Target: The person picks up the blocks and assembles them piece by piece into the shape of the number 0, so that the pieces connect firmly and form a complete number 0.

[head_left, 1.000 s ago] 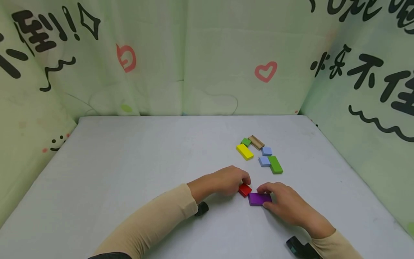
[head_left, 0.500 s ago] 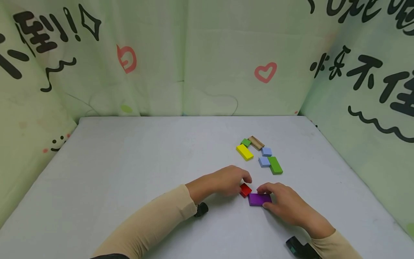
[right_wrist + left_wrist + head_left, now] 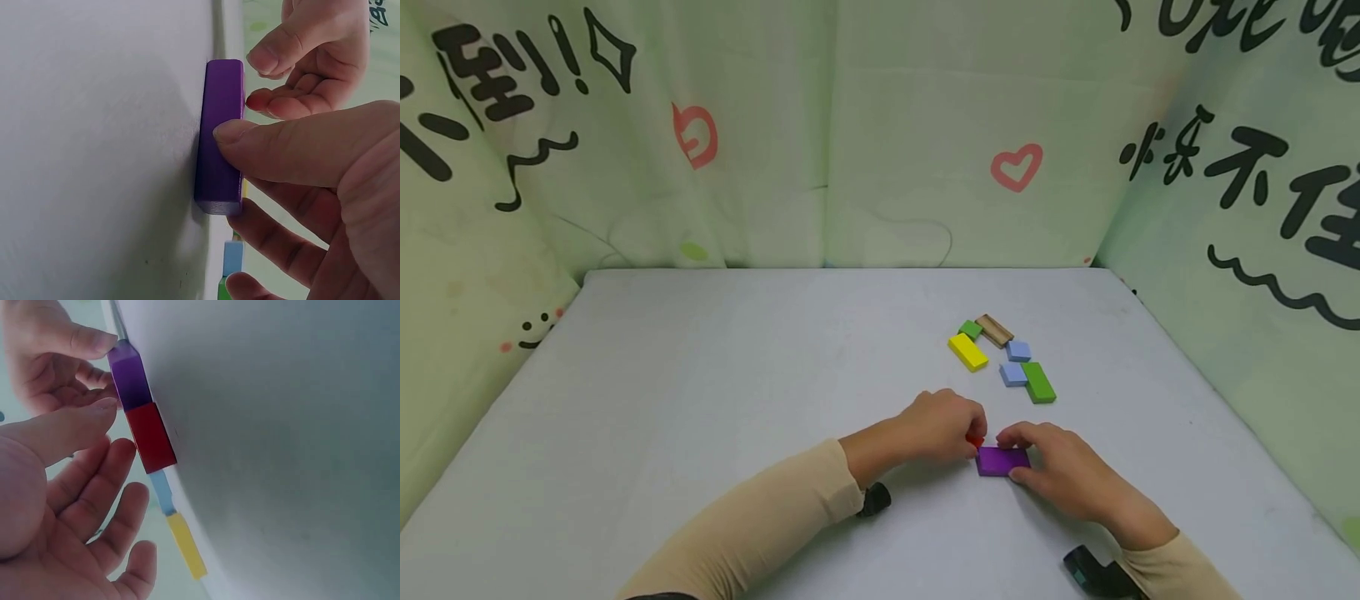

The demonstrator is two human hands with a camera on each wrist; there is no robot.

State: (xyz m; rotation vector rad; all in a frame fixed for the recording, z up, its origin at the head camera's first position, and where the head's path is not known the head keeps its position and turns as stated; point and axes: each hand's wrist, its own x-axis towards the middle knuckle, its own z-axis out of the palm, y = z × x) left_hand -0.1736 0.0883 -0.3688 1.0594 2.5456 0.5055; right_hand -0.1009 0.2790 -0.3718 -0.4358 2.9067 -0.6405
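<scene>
A red block (image 3: 975,441) lies on the table, mostly covered by my left hand (image 3: 943,425) in the head view. In the left wrist view, the red block (image 3: 151,437) shows whole, with the left thumb and bent fingers just above it, apart from each other. Whether a fingertip touches it, I cannot tell. My right hand (image 3: 1060,467) grips the right end of a purple block (image 3: 1000,462), thumb on the near side and fingers on the far side. The right wrist view shows that thumb pressed against the purple block (image 3: 220,137). Red and purple blocks sit end to end.
Farther back on the white table (image 3: 737,358) lies a broken ring of blocks: yellow (image 3: 967,352), small green (image 3: 971,329), brown (image 3: 995,330), two light blue (image 3: 1018,351) and a longer green (image 3: 1039,382). Printed curtains (image 3: 880,133) border the table's back and sides.
My left hand has shifted slightly right and toward me, so it now covers more of the red block. The right hand and purple block have stayed in place.
</scene>
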